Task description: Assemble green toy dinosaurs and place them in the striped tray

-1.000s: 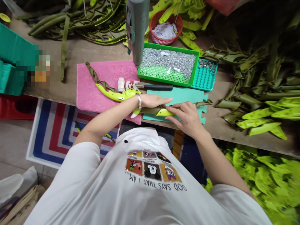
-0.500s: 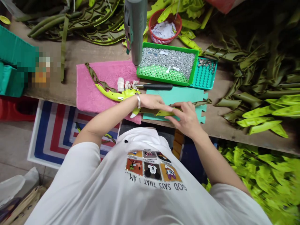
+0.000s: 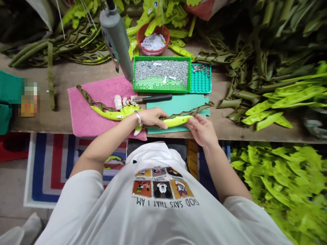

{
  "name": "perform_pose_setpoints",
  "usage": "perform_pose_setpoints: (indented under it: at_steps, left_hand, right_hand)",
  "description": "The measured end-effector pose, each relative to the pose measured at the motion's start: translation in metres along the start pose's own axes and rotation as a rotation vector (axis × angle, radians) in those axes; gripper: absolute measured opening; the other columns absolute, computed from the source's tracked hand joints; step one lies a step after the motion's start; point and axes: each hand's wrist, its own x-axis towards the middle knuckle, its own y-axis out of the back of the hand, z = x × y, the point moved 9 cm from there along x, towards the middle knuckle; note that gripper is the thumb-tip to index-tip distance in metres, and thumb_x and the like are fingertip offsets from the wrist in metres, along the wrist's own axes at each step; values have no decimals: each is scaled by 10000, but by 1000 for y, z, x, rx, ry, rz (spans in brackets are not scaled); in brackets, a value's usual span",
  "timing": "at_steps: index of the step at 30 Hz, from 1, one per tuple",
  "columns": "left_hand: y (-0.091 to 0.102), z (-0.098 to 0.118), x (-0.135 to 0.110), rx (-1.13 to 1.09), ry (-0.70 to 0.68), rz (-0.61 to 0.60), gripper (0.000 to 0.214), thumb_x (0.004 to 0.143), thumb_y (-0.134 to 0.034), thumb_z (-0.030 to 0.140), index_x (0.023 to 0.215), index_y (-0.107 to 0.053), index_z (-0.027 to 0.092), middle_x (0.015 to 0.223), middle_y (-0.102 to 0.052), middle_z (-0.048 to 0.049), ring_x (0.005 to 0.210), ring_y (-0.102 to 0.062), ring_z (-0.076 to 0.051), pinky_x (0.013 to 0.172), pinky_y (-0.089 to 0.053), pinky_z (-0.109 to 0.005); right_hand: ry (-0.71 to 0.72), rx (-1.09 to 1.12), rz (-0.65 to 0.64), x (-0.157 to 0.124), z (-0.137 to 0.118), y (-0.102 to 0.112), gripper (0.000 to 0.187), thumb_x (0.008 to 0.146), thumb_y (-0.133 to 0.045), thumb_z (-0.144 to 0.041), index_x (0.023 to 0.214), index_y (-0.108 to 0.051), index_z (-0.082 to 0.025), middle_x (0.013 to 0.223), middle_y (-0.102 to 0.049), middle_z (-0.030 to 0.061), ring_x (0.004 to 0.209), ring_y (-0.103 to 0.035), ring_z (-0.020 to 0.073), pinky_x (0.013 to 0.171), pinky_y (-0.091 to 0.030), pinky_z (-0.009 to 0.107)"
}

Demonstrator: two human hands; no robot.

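My left hand presses on the dark end of an olive and lime foam leaf strip, which lies across a teal foam mat. My right hand pinches the strip's lime part with its fingers. Beside my left wrist, a second foam leaf lies on a pink towel. A black-handled punch tool lies just above, its tip by a white roll. A metal bangle circles my left wrist.
A green tray of metal pins, a teal pegged tray, a red basket of paper scraps and a hanging grey cylindrical tool stand beyond. Foam leaves heap around the wooden table edge.
The whole view has shifted left as my head turned. My hands have drawn apart along the leaf strip, and my right hand now holds it further toward the lime end.
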Motion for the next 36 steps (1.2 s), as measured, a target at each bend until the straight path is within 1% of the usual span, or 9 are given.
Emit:
perform_pose_setpoints:
  at_steps: [4, 8, 11, 13, 17, 22, 29, 32, 36]
  left_hand:
    - [0, -1, 0, -28, 15, -17, 442, 713, -670, 525, 910, -687, 129, 677, -482, 53, 655, -388, -114, 627, -257, -254]
    - [0, -2, -1, -27, 38, -20, 469, 702, -678, 531, 927, -688, 120, 673, -453, 57, 649, -370, -109, 616, -243, -252]
    - [1, -2, -1, -35, 50, 7, 492, 680, -704, 530, 944, -686, 116, 666, -428, 60, 640, -350, -105, 610, -226, -256]
    - [2, -2, 0, -42, 65, 17, 499, 662, -722, 532, 936, -683, 117, 653, -409, 63, 631, -339, -104, 605, -217, -259]
    - [2, -6, 0, -45, 109, 12, 508, 637, -746, 526, 932, -677, 117, 635, -384, 70, 612, -330, -101, 595, -204, -264]
    - [2, -6, 0, -89, 113, -5, 505, 634, -745, 519, 929, -663, 117, 640, -382, 71, 610, -335, -98, 587, -203, -263]
    - [1, -4, -3, -85, 164, 2, 412, 657, -748, 456, 895, -607, 151, 583, -328, 94, 566, -288, -91, 570, -175, -263]
    - [0, -4, -4, -109, 169, -1, 417, 657, -754, 452, 905, -606, 151, 585, -327, 94, 570, -298, -93, 575, -169, -263]
    - [2, -6, -4, -161, 169, 15, 477, 615, -771, 481, 913, -601, 150, 602, -362, 89, 587, -316, -97, 579, -181, -258]
  right_hand:
    - [-42, 97, -25, 0, -1, -13, 468, 500, -962, -447, 666, -608, -189, 734, -694, -31, 692, -671, 106, 723, -621, 270]
    - [-108, 141, -44, -1, 0, -18, 464, 470, -979, -415, 707, -646, -197, 748, -721, -35, 704, -692, 107, 732, -626, 250]
    - [-210, 151, -37, -2, 6, -19, 506, 444, -973, -484, 713, -662, -189, 745, -738, -8, 691, -706, 122, 687, -626, 242]
    - [-239, 139, -35, -3, 6, -20, 519, 430, -972, -502, 672, -641, -184, 717, -734, -7, 665, -702, 120, 666, -626, 240]
    - [-207, 107, -63, -4, 1, -23, 497, 457, -974, -472, 656, -622, -184, 702, -731, -18, 669, -703, 118, 716, -638, 263]
    - [-173, 94, -35, -3, 2, -23, 523, 448, -959, -526, 678, -634, -187, 691, -727, -16, 646, -693, 114, 670, -619, 245]
    - [-123, 128, -44, -3, 1, -26, 531, 448, -965, -504, 622, -569, -196, 643, -701, -42, 606, -680, 112, 652, -619, 261]
    - [-140, 131, -62, -2, 2, -26, 534, 444, -971, -490, 619, -564, -192, 648, -702, -39, 608, -681, 109, 656, -615, 251]
    - [-192, 149, -72, -2, 4, -27, 525, 454, -962, -517, 711, -633, -198, 746, -744, -14, 711, -716, 131, 726, -622, 264]
